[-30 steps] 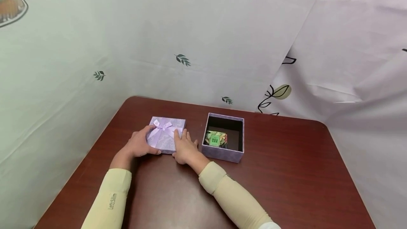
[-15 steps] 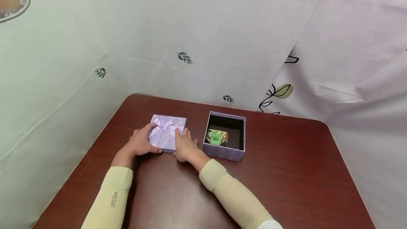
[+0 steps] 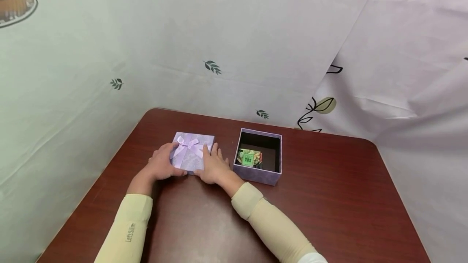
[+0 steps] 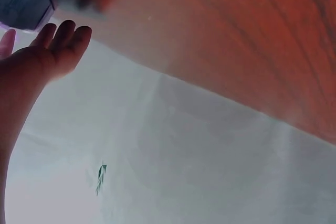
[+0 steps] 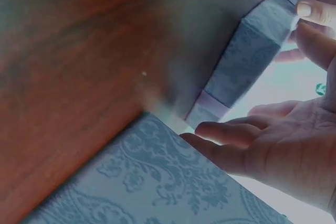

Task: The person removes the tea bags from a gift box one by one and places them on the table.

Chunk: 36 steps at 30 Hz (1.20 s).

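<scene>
While gripping the bow-topped purple lid (image 3: 191,159) along its seven-to-ten o'clock side with the left hand (image 3: 162,163), shows a small change only at the right hand (image 3: 213,169): now reaches slightly further toward twelve o'clock, with the thumb drawn in near half past five on the lid's near edge. Probably amounts to a resettled touch on that side, rather than any lifting or carrying. Find the lid flat on the counter (image 3: 329,182), at the nine o'clock of the open purple box (image 3: 257,175), near but apart. On the left, grasps the lid between thumb and fingers. On the right, rests loosely at about four o'clock with nearly straight fingers (image 5: 226,135), released rather than clenched. Compared with half a second ago, keeps lid and box in the same spots, with the colourful packet (image 3: 250,158) likewise unmoved toward the box's eight o'clock.
</scene>
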Each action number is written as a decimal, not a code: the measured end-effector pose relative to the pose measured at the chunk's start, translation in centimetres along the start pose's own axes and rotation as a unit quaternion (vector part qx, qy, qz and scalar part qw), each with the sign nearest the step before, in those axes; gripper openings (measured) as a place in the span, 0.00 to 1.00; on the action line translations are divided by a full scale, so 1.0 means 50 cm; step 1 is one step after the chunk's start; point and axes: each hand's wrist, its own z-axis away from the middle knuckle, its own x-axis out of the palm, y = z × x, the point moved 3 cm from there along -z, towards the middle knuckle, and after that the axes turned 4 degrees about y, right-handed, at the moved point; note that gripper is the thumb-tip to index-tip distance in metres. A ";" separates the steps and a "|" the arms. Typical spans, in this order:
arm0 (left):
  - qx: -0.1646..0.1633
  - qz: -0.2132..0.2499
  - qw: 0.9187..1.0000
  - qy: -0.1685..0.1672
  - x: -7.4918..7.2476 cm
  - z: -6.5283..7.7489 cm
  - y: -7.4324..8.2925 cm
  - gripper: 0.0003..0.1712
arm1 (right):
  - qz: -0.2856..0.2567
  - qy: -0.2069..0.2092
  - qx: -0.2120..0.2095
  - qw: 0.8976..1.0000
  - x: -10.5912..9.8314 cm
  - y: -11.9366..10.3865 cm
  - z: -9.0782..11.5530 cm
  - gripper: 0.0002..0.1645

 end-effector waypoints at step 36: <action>0.060 -0.041 0.997 0.040 -0.050 -0.001 0.137 0.68 | 0.018 0.176 -0.082 0.981 -0.130 0.002 0.052 0.51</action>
